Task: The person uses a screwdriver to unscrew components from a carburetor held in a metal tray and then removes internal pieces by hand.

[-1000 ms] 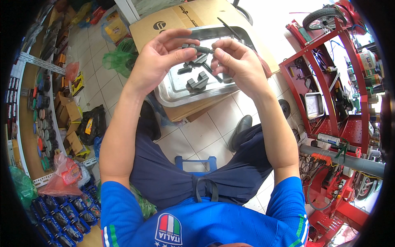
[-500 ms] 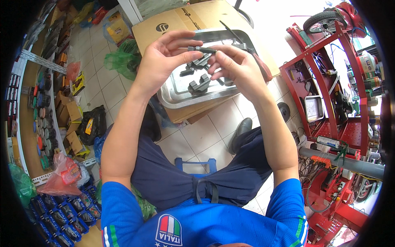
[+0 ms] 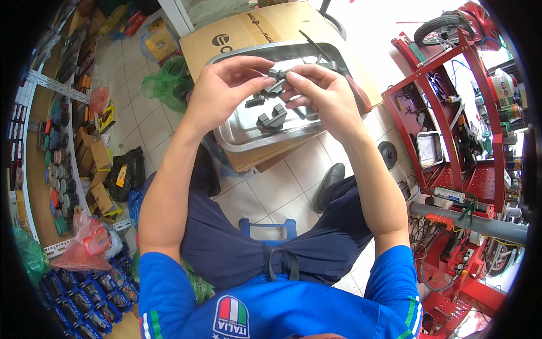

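Observation:
Over a shallow metal tray (image 3: 240, 138), my right hand (image 3: 324, 93) pinches a small dark bolt-like part (image 3: 278, 73) between thumb and fingers; most of its shaft is hidden by them. Beside the part's exposed end is my left hand (image 3: 223, 93), curved, its thumb and fingers apart; light contact cannot be ruled out. Below the hands in the tray lie a grey notched block (image 3: 272, 118), a short dark cylindrical piece (image 3: 255, 102) and another grey metal piece partly covered by my fingers. A thin dark rod (image 3: 316, 46) slants over the tray's far side.
The tray rests on a cardboard box (image 3: 243, 31). A red handle (image 3: 361, 95) lies at its right rim. Red tool shelving (image 3: 480, 107) stands to the right, stocked shelves (image 3: 48, 141) to the left. A green plastic bag (image 3: 166, 82) sits beside the box, a blue stool (image 3: 268, 224) between my legs.
My right hand has shifted slightly left, closer to the left hand. The bolt-like part, earlier spanning both hands with its shaft showing, is now mostly covered by my right fingers.

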A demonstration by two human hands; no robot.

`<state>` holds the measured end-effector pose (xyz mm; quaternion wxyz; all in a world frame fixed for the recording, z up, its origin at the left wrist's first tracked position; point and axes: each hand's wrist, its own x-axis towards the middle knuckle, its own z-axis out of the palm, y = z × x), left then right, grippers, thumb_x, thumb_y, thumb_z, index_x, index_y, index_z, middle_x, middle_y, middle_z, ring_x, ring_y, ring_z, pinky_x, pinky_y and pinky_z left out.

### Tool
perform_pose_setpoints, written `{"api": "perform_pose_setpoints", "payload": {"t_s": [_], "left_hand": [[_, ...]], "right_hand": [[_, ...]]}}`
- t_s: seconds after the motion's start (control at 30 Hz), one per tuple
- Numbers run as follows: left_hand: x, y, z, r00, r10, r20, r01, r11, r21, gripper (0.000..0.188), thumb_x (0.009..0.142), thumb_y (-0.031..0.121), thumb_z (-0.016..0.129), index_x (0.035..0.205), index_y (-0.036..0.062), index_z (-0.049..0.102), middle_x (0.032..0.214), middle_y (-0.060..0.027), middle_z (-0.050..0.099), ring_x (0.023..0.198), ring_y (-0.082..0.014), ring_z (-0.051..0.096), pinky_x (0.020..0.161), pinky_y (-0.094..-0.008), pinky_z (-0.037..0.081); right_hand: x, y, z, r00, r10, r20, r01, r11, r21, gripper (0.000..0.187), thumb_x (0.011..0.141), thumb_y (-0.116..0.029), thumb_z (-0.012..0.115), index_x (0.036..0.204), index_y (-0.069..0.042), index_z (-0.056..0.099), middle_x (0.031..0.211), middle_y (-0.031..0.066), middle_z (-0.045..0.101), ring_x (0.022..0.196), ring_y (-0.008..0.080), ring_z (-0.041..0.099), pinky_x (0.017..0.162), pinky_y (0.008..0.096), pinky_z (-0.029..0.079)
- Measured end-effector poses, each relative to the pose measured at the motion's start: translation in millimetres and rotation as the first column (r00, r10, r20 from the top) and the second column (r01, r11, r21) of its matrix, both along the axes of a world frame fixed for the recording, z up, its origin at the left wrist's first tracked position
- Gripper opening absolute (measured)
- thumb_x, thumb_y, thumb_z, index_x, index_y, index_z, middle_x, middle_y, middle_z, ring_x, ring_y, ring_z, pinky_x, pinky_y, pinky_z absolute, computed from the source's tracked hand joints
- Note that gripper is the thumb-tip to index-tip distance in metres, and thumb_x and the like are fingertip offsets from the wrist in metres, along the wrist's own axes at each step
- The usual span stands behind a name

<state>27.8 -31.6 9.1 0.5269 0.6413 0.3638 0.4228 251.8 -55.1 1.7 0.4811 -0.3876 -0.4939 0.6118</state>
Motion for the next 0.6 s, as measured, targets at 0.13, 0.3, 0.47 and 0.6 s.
{"api": "perform_pose_setpoints", "payload": {"t_s": [0.13, 0.3, 0.47, 0.6], "left_hand": [[3.4, -1.4, -1.9, 0.999, 0.033, 0.026, -0.032, 0.999, -0.014, 0.025, 0.094, 0.010, 0.075, 0.115, -0.0017, 0.071, 0.110, -0.0094, 0.074, 0.103, -0.0155, 0.071, 0.092, -0.0274, 0.057], [0.9, -0.2, 0.2, 1.000, 0.011, -0.021, -0.012, 0.996, -0.089, 0.025, 0.095, 0.010, 0.074, 0.118, -0.0014, 0.070, 0.107, -0.0083, 0.073, 0.101, -0.0139, 0.069, 0.091, -0.0282, 0.056], [-5.1, -0.3, 1.2, 0.998, -0.054, 0.019, 0.054, 0.998, 0.016, 0.038, 0.095, 0.011, 0.073, 0.130, 0.0024, 0.062, 0.117, -0.0086, 0.070, 0.102, -0.0179, 0.070, 0.094, -0.0333, 0.056], [-6.1, -0.2, 3.8, 0.998, -0.058, 0.014, 0.058, 0.998, -0.001, 0.039, 0.095, 0.010, 0.072, 0.132, 0.0042, 0.062, 0.115, -0.0069, 0.068, 0.100, -0.0171, 0.068, 0.093, -0.0337, 0.055]], "right_hand": [[-1.9, -0.8, 0.3, 0.999, -0.022, -0.036, 0.023, 0.999, 0.040, 0.030, 0.096, -0.015, 0.073, 0.116, 0.007, 0.067, 0.102, 0.0137, 0.073, 0.090, 0.0170, 0.073, 0.077, 0.0295, 0.063], [-5.4, -4.6, -0.6, 0.996, -0.076, 0.044, 0.065, 0.975, 0.215, 0.029, 0.093, -0.009, 0.075, 0.115, 0.007, 0.067, 0.102, 0.0129, 0.073, 0.089, 0.0148, 0.072, 0.076, 0.0272, 0.062], [-8.1, -6.4, -4.0, 0.988, -0.128, 0.086, 0.103, 0.962, 0.253, 0.029, 0.092, -0.010, 0.076, 0.115, 0.005, 0.068, 0.103, 0.0128, 0.075, 0.084, 0.0132, 0.072, 0.074, 0.0246, 0.060], [-6.4, -7.4, -3.0, 0.987, -0.130, 0.094, 0.100, 0.957, 0.274, 0.029, 0.091, -0.009, 0.077, 0.115, 0.005, 0.069, 0.103, 0.0131, 0.075, 0.083, 0.0131, 0.073, 0.073, 0.0243, 0.059]]}}
